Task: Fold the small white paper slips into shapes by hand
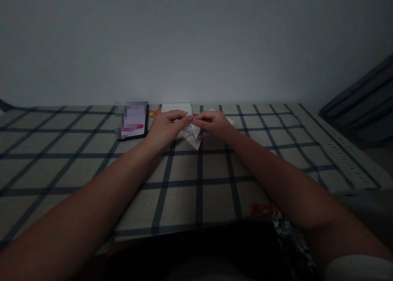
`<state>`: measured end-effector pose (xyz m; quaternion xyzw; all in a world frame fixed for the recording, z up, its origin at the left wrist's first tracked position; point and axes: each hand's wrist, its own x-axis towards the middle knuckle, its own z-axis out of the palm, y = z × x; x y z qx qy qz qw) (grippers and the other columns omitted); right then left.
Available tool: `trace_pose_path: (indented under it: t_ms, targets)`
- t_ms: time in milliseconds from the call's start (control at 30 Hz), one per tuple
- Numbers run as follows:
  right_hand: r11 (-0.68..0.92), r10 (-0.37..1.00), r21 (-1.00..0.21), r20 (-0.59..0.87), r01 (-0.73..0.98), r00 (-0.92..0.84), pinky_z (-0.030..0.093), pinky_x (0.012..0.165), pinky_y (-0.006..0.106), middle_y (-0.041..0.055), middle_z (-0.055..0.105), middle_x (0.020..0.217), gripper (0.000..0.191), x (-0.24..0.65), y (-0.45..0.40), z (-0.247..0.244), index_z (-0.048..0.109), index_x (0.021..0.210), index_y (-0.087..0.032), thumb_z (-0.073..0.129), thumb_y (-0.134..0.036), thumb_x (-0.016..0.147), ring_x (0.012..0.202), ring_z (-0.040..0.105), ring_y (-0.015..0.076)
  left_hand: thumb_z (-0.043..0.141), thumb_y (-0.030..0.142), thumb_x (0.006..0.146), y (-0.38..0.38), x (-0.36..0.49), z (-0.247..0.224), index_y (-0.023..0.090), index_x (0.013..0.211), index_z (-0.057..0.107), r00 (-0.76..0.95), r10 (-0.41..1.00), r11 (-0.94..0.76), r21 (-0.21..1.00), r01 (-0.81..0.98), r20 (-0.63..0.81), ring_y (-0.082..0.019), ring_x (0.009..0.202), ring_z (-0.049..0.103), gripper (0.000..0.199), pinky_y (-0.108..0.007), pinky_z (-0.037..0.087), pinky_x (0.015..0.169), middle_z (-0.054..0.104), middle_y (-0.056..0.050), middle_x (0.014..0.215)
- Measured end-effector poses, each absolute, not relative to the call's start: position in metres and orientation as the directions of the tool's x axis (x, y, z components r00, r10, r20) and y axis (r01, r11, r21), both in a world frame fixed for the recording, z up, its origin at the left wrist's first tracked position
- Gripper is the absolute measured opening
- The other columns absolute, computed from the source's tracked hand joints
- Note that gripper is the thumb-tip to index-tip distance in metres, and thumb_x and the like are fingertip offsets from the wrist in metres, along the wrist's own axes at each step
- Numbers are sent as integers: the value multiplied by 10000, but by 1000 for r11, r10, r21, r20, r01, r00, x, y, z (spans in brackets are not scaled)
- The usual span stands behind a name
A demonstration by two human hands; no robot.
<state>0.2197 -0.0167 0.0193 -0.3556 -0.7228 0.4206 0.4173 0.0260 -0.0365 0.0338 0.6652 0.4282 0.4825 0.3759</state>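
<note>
My left hand (168, 127) and my right hand (211, 122) meet over the far part of the table, fingertips nearly touching. Between them is a crumpled or folded white paper (194, 137), with one pointed corner hanging toward me. Thumb and fingers of each hand pinch its upper edge. Behind my left hand lies a flat white stack or pad (176, 107), partly covered by the hand. Another white piece (230, 120) pokes out behind my right wrist.
A phone with a lit screen (134, 119) lies left of my left hand. The checkered tablecloth (184, 195) reaches the pale wall (196, 43). Orange printed figures show on the cloth. Dark folded fabric (365, 100) is at the far right.
</note>
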Motion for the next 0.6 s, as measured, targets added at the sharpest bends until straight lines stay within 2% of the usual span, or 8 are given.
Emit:
trace_pose_path:
  t_ms: [267, 433, 600]
  targets:
    - [392, 858, -905, 295, 165, -420, 456, 670, 265, 27, 677, 805, 415, 219, -16, 17, 714, 835, -152, 723, -566, 798, 729, 564, 124, 789, 443, 794, -40, 29, 35, 193, 770, 811, 125, 943, -330, 920, 214, 309, -187, 752, 644, 252, -267, 477, 665, 762, -49, 793]
    - [405, 849, -901, 306, 157, -431, 444, 658, 261, 14, 657, 766, 427, 219, -17, 17, 721, 838, -145, 731, -571, 805, 701, 549, 121, 785, 383, 798, -39, 28, 35, 204, 732, 799, 135, 918, -395, 886, 242, 372, -191, 774, 653, 191, -275, 490, 716, 752, -38, 769]
    - [424, 839, -884, 300, 199, -454, 450, 671, 266, 26, 686, 807, 445, 221, -16, 17, 735, 872, -151, 705, -593, 833, 719, 560, 125, 798, 375, 785, -38, 27, 35, 214, 727, 802, 112, 916, -401, 875, 269, 386, -197, 783, 665, 171, -287, 500, 726, 761, -34, 776]
